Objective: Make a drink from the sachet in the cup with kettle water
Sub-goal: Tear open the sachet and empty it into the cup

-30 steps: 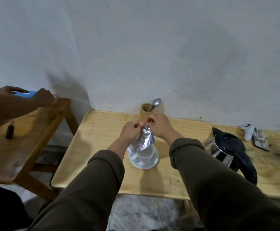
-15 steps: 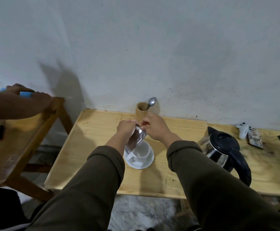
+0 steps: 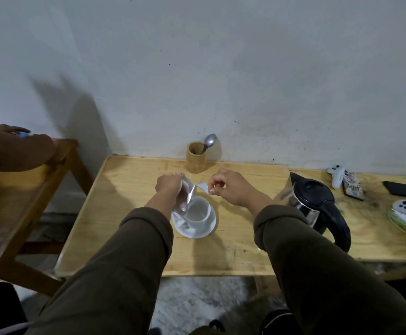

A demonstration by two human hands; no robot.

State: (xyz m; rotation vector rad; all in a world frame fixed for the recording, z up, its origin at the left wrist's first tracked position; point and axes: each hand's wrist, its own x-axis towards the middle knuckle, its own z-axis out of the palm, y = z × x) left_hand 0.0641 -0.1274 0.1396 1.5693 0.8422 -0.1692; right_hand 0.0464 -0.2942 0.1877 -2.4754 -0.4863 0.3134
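Observation:
A white cup (image 3: 198, 212) stands on a white saucer (image 3: 205, 229) in the middle of the wooden table (image 3: 129, 189). My left hand (image 3: 168, 184) grips the silver sachet (image 3: 187, 197), which hangs just over the cup's left rim. My right hand (image 3: 229, 187) pinches a small torn strip of the sachet (image 3: 203, 186), a little to the right of the pouch. The kettle (image 3: 315, 204), steel with a black lid and handle, stands to the right of the cup.
A wooden holder (image 3: 196, 157) with a spoon (image 3: 209, 141) stands by the wall behind the cup. Game controllers (image 3: 338, 174), a phone (image 3: 404, 189) and a cable lie at the far right. Another person's arm (image 3: 13, 151) rests on a second table (image 3: 16, 204) at left.
My hands have drawn apart: the sachet's top has torn off, the strip going right with my right hand while the pouch stays in my left over the cup.

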